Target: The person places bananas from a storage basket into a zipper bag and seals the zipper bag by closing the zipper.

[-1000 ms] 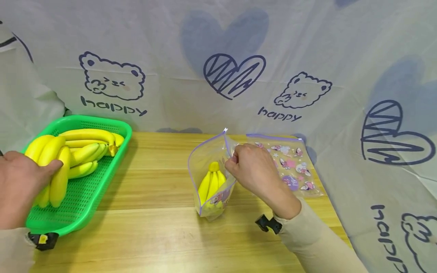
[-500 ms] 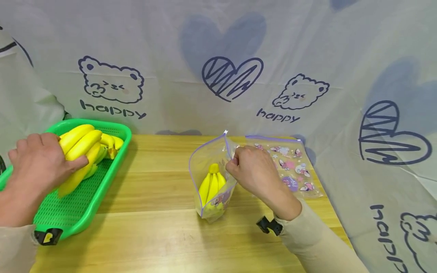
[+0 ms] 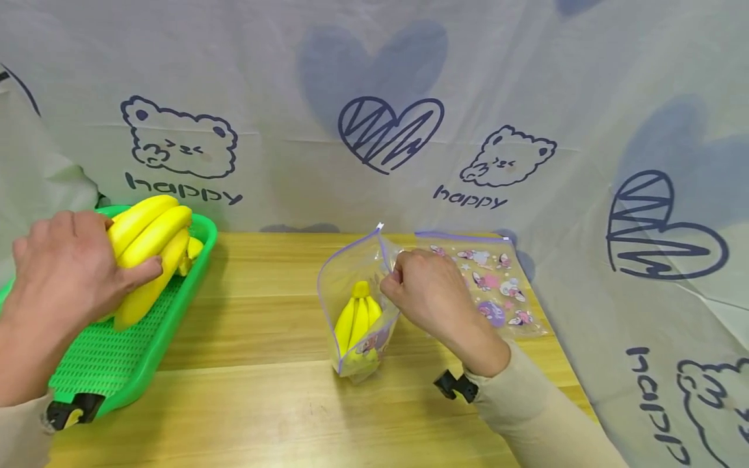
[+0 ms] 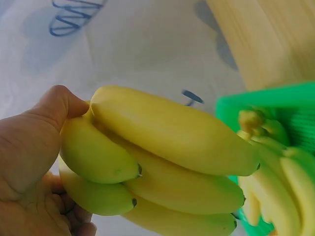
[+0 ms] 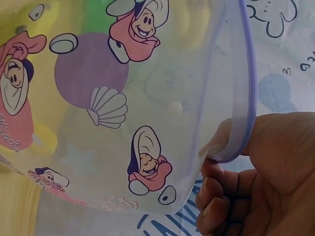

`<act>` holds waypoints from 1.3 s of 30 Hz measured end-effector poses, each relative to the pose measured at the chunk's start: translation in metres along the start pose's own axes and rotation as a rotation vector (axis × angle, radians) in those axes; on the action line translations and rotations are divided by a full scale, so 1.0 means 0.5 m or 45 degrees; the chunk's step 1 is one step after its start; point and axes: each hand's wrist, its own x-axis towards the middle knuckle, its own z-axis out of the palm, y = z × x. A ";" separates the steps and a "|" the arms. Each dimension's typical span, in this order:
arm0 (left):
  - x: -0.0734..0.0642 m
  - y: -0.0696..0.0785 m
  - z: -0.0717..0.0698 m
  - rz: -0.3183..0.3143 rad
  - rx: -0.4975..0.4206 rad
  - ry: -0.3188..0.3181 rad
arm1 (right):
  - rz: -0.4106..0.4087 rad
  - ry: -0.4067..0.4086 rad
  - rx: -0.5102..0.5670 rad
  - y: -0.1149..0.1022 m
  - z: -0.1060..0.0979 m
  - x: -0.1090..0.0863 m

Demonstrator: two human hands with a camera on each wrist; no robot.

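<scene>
Grip: the left hand (image 3: 70, 266) grasps a bunch of plump yellow bananas (image 3: 155, 240), thumb on one side and fingers curled beneath; the right hand (image 3: 435, 289) pinches the right side of the mouth of a clear, printed plastic zip bag with purple edging (image 3: 379, 339).

Position, near to far: the held bunch is over a green, perforated plastic basket (image 3: 174, 312) at the left edge of the pale wooden bench (image 3: 251, 403). More yellow bananas (image 4: 270, 187) lie in the basket towards its far end. The zip bag stands mid-bench, mouth spread wide, with one yellow banana bunch (image 3: 358, 318) inside, stem end up. Beyond the right hand, a second printed zip bag (image 3: 491, 276) lies flat near the bench's far right corner. A pale cloth printed with bears and hearts (image 3: 281, 175) hangs behind the far edge.

Change: over the last second the left hand has raised the bunch from low in the basket and shifted it inward; the right hand and zip bag have hardly moved. Judged from this, the bunch is free of the basket while the bag mouth remains available.

Limits: the basket's near left portion is covered or cut off. The held bunch's stem is concealed, and the number of bananas remaining cannot be established.
</scene>
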 end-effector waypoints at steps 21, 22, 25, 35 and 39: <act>0.001 0.207 -0.098 0.188 -0.208 -0.163 | -0.209 0.257 -0.182 -0.006 0.005 0.004; 0.001 0.213 -0.100 0.191 -0.222 -0.177 | -0.226 0.283 -0.188 -0.006 0.005 0.003; 0.002 0.236 -0.110 0.183 -0.251 -0.241 | -0.245 0.318 -0.163 -0.007 0.004 0.002; 0.002 0.314 -0.148 0.228 -0.244 -0.449 | -0.198 0.252 -0.091 -0.023 0.003 0.004; 0.001 0.335 -0.160 0.282 -0.214 -0.476 | -0.221 0.261 -0.084 -0.031 0.005 0.006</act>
